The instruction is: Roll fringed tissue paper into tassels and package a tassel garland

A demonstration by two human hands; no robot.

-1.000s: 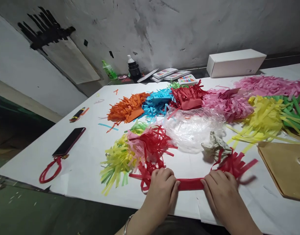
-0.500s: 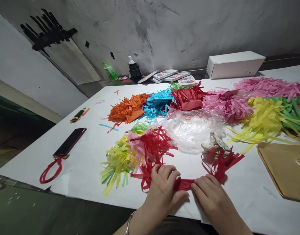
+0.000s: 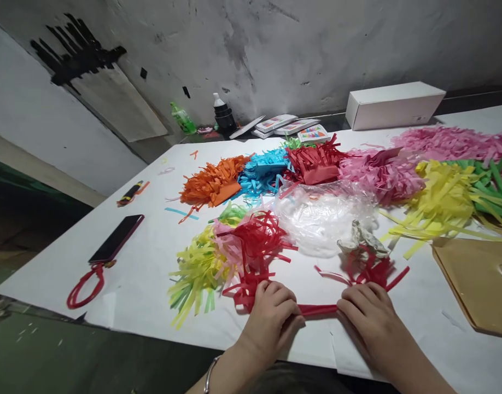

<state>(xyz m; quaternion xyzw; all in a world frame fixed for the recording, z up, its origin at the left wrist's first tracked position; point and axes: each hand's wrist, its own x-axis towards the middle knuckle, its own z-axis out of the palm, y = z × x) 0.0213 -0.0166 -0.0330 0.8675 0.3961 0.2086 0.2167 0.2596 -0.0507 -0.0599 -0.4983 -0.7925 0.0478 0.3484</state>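
A red tissue-paper tassel lies along the front of the table, its middle rolled into a narrow band and fringed at both ends. My left hand is closed over the band's left part, with red fringe spreading beyond the fingers. My right hand grips the right part, and more fringe fans out above its knuckles. Between the hands the band lies straight; my palms hide the rest. Just left of my left hand is a pile of yellow, green and pink tassels, with red fringe on its right side.
Behind my hands lies a clear plastic bag of white stuffing. Orange fringe, blue, red, pink and yellow bundles line the back. A phone with a red strap is at left, a brown paper bag at right, a white box behind.
My right hand has slid right and my left hand slightly left, so more red band shows between them. That band now looks narrower and tighter.
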